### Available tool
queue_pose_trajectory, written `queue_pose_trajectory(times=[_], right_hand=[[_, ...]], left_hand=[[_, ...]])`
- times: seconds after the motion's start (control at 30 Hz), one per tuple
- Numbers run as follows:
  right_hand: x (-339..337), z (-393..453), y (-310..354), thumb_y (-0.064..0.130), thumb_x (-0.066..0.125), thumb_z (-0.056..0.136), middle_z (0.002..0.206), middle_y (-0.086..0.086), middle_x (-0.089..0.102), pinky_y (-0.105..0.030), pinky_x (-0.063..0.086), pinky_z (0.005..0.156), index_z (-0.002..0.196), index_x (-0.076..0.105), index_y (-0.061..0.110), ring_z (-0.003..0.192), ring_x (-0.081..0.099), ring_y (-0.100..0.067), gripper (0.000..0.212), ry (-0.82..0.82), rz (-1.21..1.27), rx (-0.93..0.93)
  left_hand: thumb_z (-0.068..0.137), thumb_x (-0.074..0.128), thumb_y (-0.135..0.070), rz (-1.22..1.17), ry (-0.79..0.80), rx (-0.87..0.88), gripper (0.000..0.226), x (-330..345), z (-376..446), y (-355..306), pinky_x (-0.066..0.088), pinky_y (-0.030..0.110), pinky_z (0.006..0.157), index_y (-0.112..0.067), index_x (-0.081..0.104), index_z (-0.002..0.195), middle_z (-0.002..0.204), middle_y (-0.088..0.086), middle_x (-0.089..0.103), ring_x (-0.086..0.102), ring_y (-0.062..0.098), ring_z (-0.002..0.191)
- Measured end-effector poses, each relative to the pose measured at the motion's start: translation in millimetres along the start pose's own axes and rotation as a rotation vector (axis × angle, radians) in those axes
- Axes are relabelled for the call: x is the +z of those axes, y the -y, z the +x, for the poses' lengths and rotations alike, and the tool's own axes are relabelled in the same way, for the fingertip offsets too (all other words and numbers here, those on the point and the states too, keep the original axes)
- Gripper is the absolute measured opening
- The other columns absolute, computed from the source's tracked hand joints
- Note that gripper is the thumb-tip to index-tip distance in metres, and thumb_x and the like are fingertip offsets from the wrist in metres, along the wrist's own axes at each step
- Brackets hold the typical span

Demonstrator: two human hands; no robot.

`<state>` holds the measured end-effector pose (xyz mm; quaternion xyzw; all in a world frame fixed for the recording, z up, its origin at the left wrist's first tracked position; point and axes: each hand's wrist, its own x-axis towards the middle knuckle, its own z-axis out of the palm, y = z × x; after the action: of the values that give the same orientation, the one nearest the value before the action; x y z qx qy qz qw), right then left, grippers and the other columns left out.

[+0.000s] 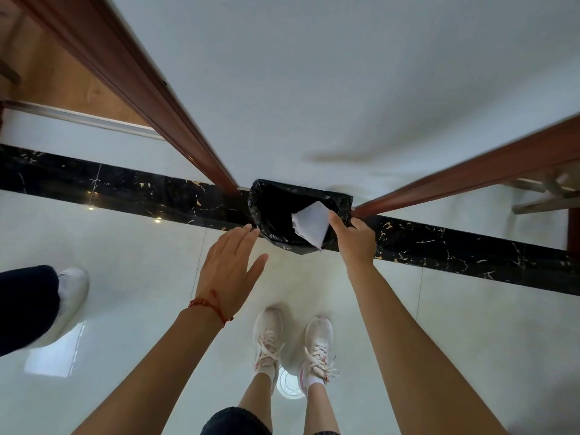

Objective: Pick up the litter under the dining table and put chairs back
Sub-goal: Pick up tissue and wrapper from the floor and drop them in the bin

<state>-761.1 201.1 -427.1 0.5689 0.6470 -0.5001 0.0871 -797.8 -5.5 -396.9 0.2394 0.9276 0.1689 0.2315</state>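
A bin lined with a black bag (pixel 273 211) stands on the floor against the white wall, between two brown wooden frames. My right hand (pixel 356 238) is over the bin's right rim and pinches a piece of white paper (pixel 310 222) that hangs inside the bin's mouth. My left hand (pixel 230 271) hovers flat, its fingers spread and holding nothing. Its fingertips are close to the bin's left rim; whether they touch it is unclear.
A black marble strip (pixel 125 186) crosses the glossy white floor under the bin. Another person's dark trouser leg and white shoe (pixel 70 296) stand at the left. My feet in pale sneakers (pixel 295 343) are just behind the bin. A wooden furniture piece (pixel 546 193) shows at the right edge.
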Motion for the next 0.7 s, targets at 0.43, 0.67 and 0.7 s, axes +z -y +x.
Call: queue_pose_trajectory(times=[0.43, 0.67, 0.7], right_hand=[[-39.4, -64.4, -37.0, 0.033, 0.06, 0.087, 0.135, -0.002, 0.052, -0.025, 0.036, 0.099, 0.13, 0.049, 0.016, 0.123, 0.048, -0.014, 0.048, -0.005, -0.121, -0.304], [-78.6, -100.1, -26.3, 0.038, 0.052, 0.09, 0.147, -0.003, 0.038, -0.034, 0.034, 0.106, 0.136, 0.041, 0.016, 0.137, 0.032, -0.017, 0.053, -0.009, -0.521, -0.592], [-86.0, -106.3, -23.7, 0.038, 0.052, 0.09, 0.147, -0.005, 0.038, -0.035, 0.034, 0.106, 0.136, 0.041, 0.015, 0.137, 0.032, -0.019, 0.053, -0.015, -0.56, -0.617]], left_hand=[[0.086, 0.032, -0.04, 0.039, 0.015, 0.014, 0.055, 0.9, -16.6, -18.7, 0.044, 0.048, 0.091, -0.001, 0.055, 0.118, 0.12, 0.019, 0.06, 0.056, 0.037, 0.111], [0.087, 0.029, -0.042, 0.066, -0.004, 0.009, 0.057, -30.5, -32.7, -52.1, 0.042, 0.049, 0.093, -0.003, 0.055, 0.12, 0.122, 0.019, 0.059, 0.054, 0.038, 0.114], [0.086, 0.03, -0.041, 0.073, -0.011, 0.011, 0.057, -36.9, -36.2, -58.8, 0.042, 0.049, 0.093, -0.003, 0.055, 0.12, 0.122, 0.019, 0.059, 0.054, 0.038, 0.114]])
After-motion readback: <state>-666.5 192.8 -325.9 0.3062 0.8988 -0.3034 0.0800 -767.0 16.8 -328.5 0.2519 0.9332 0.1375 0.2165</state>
